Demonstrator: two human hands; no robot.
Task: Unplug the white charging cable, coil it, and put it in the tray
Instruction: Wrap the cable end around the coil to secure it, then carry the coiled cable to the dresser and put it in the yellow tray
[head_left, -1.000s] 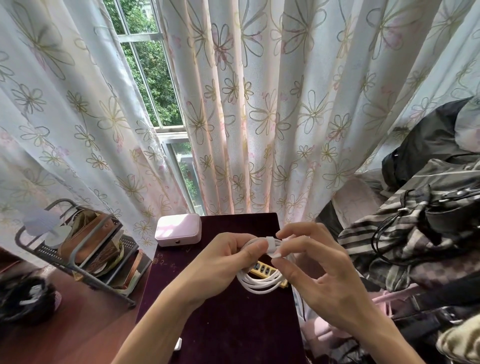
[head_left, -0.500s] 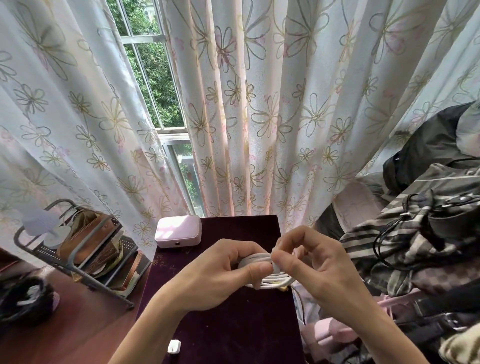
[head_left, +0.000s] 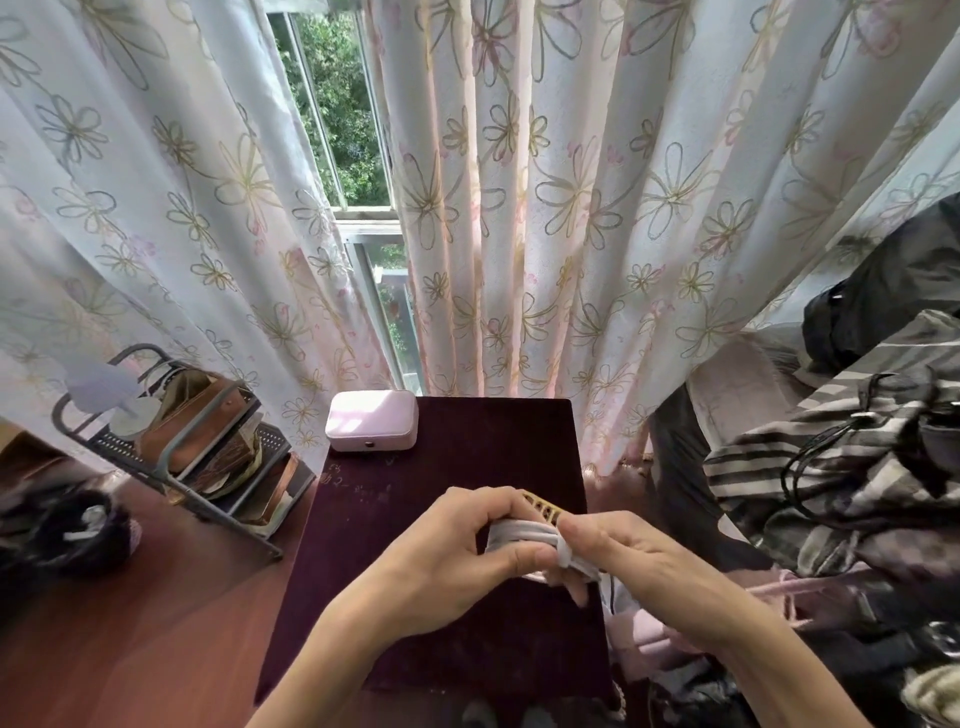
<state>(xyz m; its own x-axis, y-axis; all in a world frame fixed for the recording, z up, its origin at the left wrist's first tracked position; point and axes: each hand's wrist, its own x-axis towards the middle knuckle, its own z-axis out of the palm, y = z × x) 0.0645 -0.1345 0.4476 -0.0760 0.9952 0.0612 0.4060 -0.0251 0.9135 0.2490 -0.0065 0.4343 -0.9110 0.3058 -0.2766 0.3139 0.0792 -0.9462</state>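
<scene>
Landmark: the dark table (head_left: 457, 613), with everything placed against it.
Rack: a metal rack (head_left: 171, 447) holding brown things stands left of the table, on the floor.
Pink box: a small closed box (head_left: 372, 420) sits at the table's far left corner.
Left hand: the left hand (head_left: 447, 561) is above the table's middle, closed around the looped cable, thumb pressed along the strands.
Cable: the white cable (head_left: 522, 535) is bundled between both hands above the table's right half.
Right hand: the right hand (head_left: 623, 566) is over the table's right edge, fingers pinched on a turn wrapped across the bundle.
Risk: the wrap looks unsecured; easing either pinch would likely let the loops spring apart.
Hidden: the cable's ends and plug are covered by fingers. A yellow thing (head_left: 543, 506) peeks out behind the left hand; I cannot tell whether it is the tray.
</scene>
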